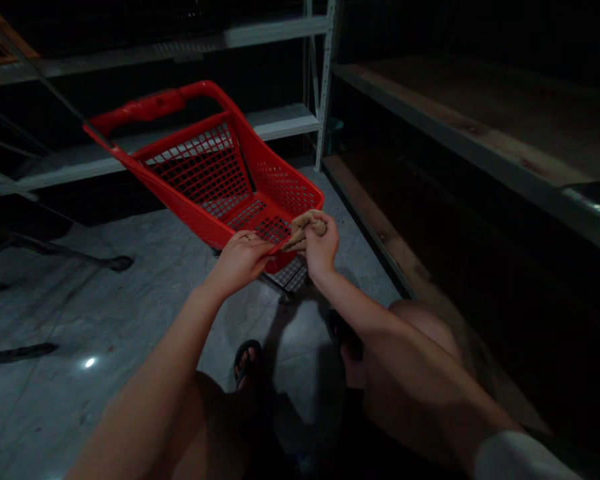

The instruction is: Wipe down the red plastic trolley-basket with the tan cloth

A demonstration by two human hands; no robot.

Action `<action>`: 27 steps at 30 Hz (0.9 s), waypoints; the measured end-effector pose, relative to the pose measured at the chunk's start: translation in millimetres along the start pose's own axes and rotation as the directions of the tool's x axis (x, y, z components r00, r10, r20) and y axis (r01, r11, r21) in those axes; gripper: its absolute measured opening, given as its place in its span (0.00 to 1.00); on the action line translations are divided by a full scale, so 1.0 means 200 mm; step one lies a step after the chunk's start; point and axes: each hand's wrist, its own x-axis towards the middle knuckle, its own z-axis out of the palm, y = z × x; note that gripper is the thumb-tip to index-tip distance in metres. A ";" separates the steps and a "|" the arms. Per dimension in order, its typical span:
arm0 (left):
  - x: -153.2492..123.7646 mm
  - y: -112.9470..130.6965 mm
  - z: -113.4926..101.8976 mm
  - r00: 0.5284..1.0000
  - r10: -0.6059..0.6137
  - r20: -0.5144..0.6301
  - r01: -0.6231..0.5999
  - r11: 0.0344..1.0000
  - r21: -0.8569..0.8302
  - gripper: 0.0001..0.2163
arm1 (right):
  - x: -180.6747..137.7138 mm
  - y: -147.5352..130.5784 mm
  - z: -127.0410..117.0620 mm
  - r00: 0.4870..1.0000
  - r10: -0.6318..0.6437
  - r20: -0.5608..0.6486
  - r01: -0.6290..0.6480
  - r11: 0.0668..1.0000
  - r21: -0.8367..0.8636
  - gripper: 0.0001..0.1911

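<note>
A red plastic shopping cart with a grid-patterned basket stands in front of me, its handle at the far left. My left hand is closed over the near rim of the basket, with a ring on one finger. Just to the right, my right hand grips a crumpled brown cloth against the near right part of the same rim. Nothing shows inside the basket. Part of the rim is hidden under the hands and the cloth.
White metal shelving runs behind the cart. Along the right side are long shelves with a wooden edge. Dark metal legs of a stand reach over the grey tiled floor at left. My sandalled feet are below the cart.
</note>
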 end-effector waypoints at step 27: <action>-0.11 -0.05 -0.04 0.993 -0.118 0.011 0.117 0.991 0.059 0.13 | 0.04 0.09 0.26 0.976 0.196 0.100 -0.200 0.979 0.036 0.14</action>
